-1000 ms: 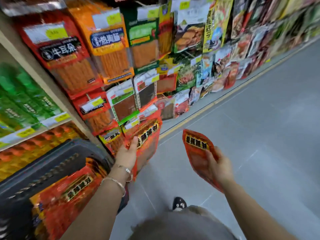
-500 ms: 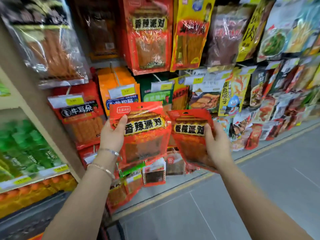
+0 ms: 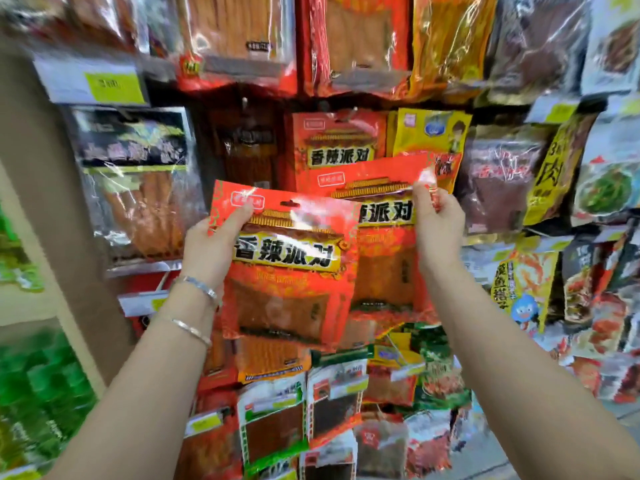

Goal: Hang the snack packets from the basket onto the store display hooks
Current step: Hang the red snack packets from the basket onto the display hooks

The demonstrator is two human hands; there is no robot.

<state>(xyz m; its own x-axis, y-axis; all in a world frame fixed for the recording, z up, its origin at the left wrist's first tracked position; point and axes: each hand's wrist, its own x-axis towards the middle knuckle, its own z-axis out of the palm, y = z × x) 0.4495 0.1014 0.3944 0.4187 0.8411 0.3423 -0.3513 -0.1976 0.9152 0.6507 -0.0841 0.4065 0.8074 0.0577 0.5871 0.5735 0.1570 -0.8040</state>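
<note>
- Thumb of the left hand lies across the front of the upper left corner of the near red snack packet, with the other fingers hidden behind it. The hand is grasping the packet and holding it upright, facing the camera.
- This packet looks light and thin. It is a glossy film pouch, so it is probably slippery, and it will likely flop if held by a bottom edge. The flat sealed top band should be the stiffest place to hold.
- Its hang hole sits in the middle of the top band and is uncovered. A hold just beside the hole, rather than over it, would leave it free for a hook.
- The second red packet is partly tucked behind the first one and held a little higher.
- A matching hung packet is on the display directly behind the two held ones. It hangs from what seems to be a display hook, though blur hides the hook's tip. That is likely the target.
- The right hand pinches the top right corner of the second packet between thumb and fingers.
- The basket is out of view.
</note>
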